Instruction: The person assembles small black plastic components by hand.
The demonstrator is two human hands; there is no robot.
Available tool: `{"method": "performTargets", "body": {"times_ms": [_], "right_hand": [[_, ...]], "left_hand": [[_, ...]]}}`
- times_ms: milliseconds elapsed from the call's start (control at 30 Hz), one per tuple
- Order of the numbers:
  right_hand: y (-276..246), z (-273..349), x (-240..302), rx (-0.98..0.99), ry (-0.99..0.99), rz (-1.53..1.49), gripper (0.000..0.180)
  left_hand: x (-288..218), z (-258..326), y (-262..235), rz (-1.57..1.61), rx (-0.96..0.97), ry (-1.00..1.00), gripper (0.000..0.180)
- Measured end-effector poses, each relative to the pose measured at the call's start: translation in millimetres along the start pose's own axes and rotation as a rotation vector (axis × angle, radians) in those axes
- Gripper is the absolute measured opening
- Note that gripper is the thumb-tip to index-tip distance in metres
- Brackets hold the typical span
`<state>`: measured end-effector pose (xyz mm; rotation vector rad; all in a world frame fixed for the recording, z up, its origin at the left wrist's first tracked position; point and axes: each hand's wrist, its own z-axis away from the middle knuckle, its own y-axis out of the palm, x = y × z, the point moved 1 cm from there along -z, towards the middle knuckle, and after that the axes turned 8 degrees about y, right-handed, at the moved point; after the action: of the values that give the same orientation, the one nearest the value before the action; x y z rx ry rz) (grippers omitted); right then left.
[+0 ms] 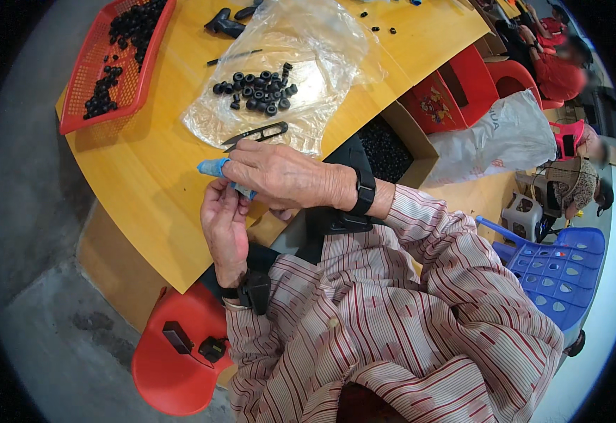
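Observation:
My right hand (276,175) reaches over from the right, its fingers bent and pressed together. Blue wrapping (213,167) covers a fingertip there, and more blue shows lower between the two hands. My left hand (225,224) comes up from below, fingers closed and meeting the right hand's fingertips. Whatever the two hands pinch between them is hidden. Just beyond the right hand lie black thread snips (257,133), on the edge of a clear plastic bag (206,113). A heap of small black rubber-like rings and caps (259,90) rests on that bag.
A red plastic basket (68,116) with black parts stands at the left of the yellow table (132,204). A cardboard box (421,144) of black pieces, a white sack (495,141) and a blue chair (558,271) are at right. A red stool (174,381) stands below; other people sit farther off.

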<state>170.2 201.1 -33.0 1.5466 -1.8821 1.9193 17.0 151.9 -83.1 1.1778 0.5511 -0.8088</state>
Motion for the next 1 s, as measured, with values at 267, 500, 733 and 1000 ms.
{"method": "performTargets", "body": {"times_ms": [267,500,733,1000], "right_hand": [[-1.9,-2.8,4.7,0.05,0.015,0.045,0.06],[2.6,-9.2,5.8,0.074,0.016,0.03,0.053],[1.3,-6.5,-4.2,0.011,0.149,-0.168,0.041],[0.0,-0.9,-10.9,0.004,0.334,-0.353,0.034]], "left_hand": [[2.9,-2.3,-2.3,0.063,-0.006,-0.018,0.021],[1.6,-1.0,-4.7,0.12,-0.088,-0.007,0.022],[1.5,-8.9,-10.8,0.223,0.118,0.013,0.023],[-5.6,-4.0,-9.8,0.131,0.024,0.045,0.024]]}}
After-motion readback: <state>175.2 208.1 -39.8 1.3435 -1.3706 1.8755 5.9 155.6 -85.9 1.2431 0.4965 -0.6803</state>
